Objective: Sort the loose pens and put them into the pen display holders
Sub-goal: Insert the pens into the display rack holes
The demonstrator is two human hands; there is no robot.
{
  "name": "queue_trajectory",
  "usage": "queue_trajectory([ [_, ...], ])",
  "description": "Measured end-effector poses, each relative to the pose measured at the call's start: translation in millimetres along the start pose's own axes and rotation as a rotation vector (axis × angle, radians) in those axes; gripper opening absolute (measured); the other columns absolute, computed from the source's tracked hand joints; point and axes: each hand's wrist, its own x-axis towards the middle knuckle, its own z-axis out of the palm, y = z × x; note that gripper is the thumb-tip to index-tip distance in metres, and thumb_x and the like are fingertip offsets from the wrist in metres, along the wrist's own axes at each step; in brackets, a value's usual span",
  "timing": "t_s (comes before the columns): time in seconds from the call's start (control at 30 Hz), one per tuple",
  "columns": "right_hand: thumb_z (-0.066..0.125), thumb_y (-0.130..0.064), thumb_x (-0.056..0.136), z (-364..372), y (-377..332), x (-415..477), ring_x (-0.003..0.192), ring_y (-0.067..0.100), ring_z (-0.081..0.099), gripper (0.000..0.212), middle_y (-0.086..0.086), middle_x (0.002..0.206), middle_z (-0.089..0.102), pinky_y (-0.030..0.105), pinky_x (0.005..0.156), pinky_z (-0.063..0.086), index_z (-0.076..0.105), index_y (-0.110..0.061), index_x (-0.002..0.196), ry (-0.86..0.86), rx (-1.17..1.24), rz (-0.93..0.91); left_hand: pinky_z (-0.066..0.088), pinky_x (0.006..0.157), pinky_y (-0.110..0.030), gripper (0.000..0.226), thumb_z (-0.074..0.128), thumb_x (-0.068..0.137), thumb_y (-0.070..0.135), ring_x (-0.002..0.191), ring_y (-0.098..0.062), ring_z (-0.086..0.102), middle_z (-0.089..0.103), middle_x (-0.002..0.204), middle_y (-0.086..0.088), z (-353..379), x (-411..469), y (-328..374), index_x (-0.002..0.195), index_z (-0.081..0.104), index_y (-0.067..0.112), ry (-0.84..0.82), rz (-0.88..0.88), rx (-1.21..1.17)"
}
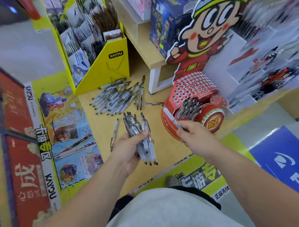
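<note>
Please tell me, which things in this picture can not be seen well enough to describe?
1. Head view: one end of the single pen, hidden inside the right hand.
2. Head view: count of the pen bundle; the left hand wraps it and pens overlap.
3. Head view: print on the loose pens, too small.
4. Head view: goods on the right shelf, blurred.
5. Head view: filled holes of the red holder, covered by standing pens.

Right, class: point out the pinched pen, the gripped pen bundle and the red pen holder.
pinched pen [171, 117], head view, mid barrel
gripped pen bundle [137, 124], head view, upper barrels
red pen holder [190, 84], head view, perforated top
</note>
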Motion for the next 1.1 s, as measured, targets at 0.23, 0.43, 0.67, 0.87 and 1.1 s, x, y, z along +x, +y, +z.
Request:
queue_trajectory([
  [0.23, 0.071, -0.013, 0.091, -70, 43, -6, 0.064, 0.02, 0.068, 0.023, 0.003, 0.08, 0.071, 0.039, 0.063, 0.056, 0.064, -0.034, 0.099, 0.011, 0.183, -0.095, 0.057, 0.056, -0.032, 0.052, 0.076, 0.077, 0.01, 0.065, -0.024, 0.07, 0.069, 0.079, -0.011, 65, -15, -38, 0.124, 0.057, 0.003, 0.087, 0.091, -0.086],
  [0.43, 0.075, -0.015, 0.088, -123, 65, -11, 0.061, 0.019, 0.071, 0.016, 0.002, 0.073, 0.074, 0.017, 0.049, 0.048, 0.068, -0.027, 0.08, 0.058, 0.208, -0.12, 0.057, 0.056, -0.033, 0.016, 0.067, 0.094, 0.01, 0.064, -0.022, 0.068, 0.067, 0.079, -0.012, 97, -24, -55, 0.106, 0.061, 0.001, 0.183, 0.078, -0.091],
  [0.67, 0.07, -0.013, 0.092, -138, 60, -12, 0.068, 0.016, 0.071, 0.023, 0.003, 0.079, 0.075, 0.025, 0.06, 0.054, 0.073, -0.036, 0.092, -0.037, 0.318, -0.215, 0.057, 0.065, -0.038, 0.028, 0.073, 0.085, 0.013, 0.07, -0.021, 0.071, 0.072, 0.082, -0.009, 106, -26, -58, 0.11, 0.064, 0.005, 0.194, 0.163, -0.064],
  [0.87, 0.074, -0.03, 0.09, -138, 43, 0, 0.088, 0.001, 0.067, 0.01, -0.02, 0.093, 0.069, 0.018, 0.075, 0.049, 0.074, -0.039, 0.094, 0.124, 0.044, -0.357, 0.055, 0.071, -0.041, 0.044, 0.079, 0.071, 0.019, 0.073, -0.023, 0.071, 0.071, 0.085, -0.011, 98, -17, -54, 0.11, 0.063, 0.007, 0.164, 0.153, -0.074],
  [1.1, 0.077, -0.035, 0.085, -119, 17, 16, 0.097, -0.007, 0.058, 0.014, -0.025, 0.097, 0.063, 0.008, 0.08, 0.043, 0.073, -0.032, 0.098, 0.255, -0.26, -0.454, 0.054, 0.072, -0.041, 0.035, 0.077, 0.081, 0.016, 0.071, -0.023, 0.071, 0.072, 0.082, -0.011, 78, 1, -42, 0.112, 0.063, 0.006, 0.134, 0.082, -0.064],
])
